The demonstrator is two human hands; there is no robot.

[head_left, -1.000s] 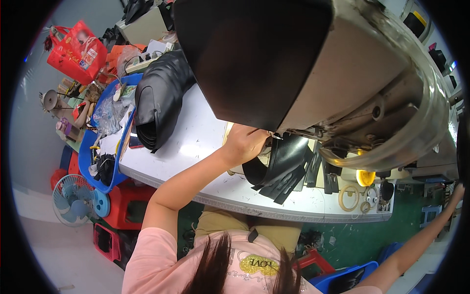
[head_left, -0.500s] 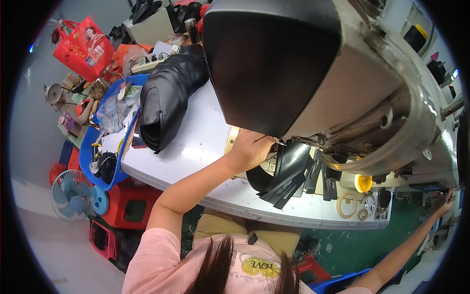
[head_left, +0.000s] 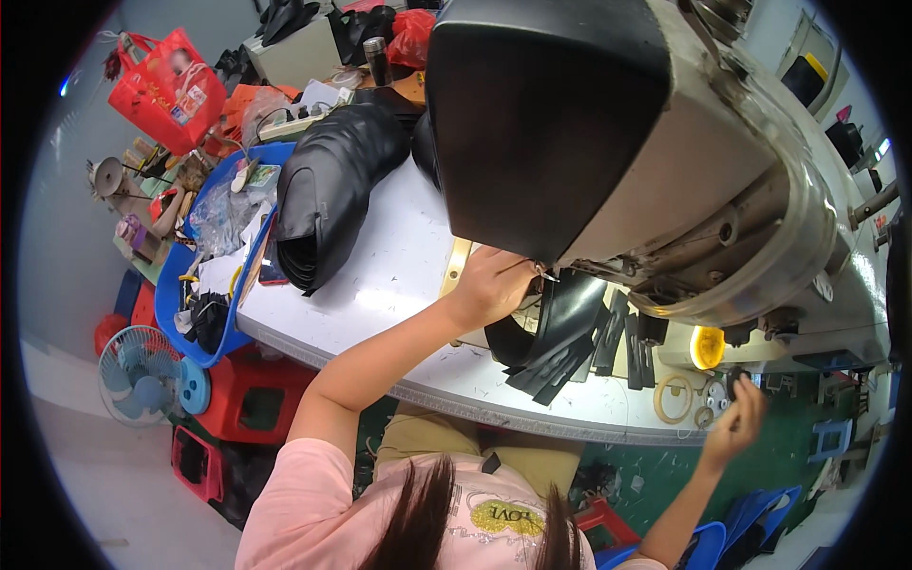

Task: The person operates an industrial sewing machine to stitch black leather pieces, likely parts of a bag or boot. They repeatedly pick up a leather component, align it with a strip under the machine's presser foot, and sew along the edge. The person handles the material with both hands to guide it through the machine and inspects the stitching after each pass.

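Observation:
A large black and cream sewing machine (head_left: 551, 133) fills the upper middle. Below its head, my left hand (head_left: 492, 288) is closed, fingers bent and pinched on a thin pointed metal tool (head_left: 550, 276) whose tip shows past the fingertips. Just right of it lies black leather-like material (head_left: 570, 309), with several cut strips (head_left: 546, 373) fanned toward the front edge; part is hidden under the machine. My right hand (head_left: 736, 423) is raised by the table's right front corner, near white bobbins (head_left: 717, 394). Its fingers are bent and somewhat blurred, so whether they hold anything cannot be told.
A stack of curved black leather pieces (head_left: 332, 204) lies on the white table (head_left: 380, 266), left of the machine. Beyond it stands a blue tray (head_left: 223, 328) of odds and ends. Rings (head_left: 674, 399) and a yellow lamp (head_left: 708, 348) are at right; a red stool (head_left: 252, 394) and fan (head_left: 141, 378) stand left.
My right hand has come in from the far right to the table's right front corner. The left hand stays under the machine head. The whole view has shifted slightly.

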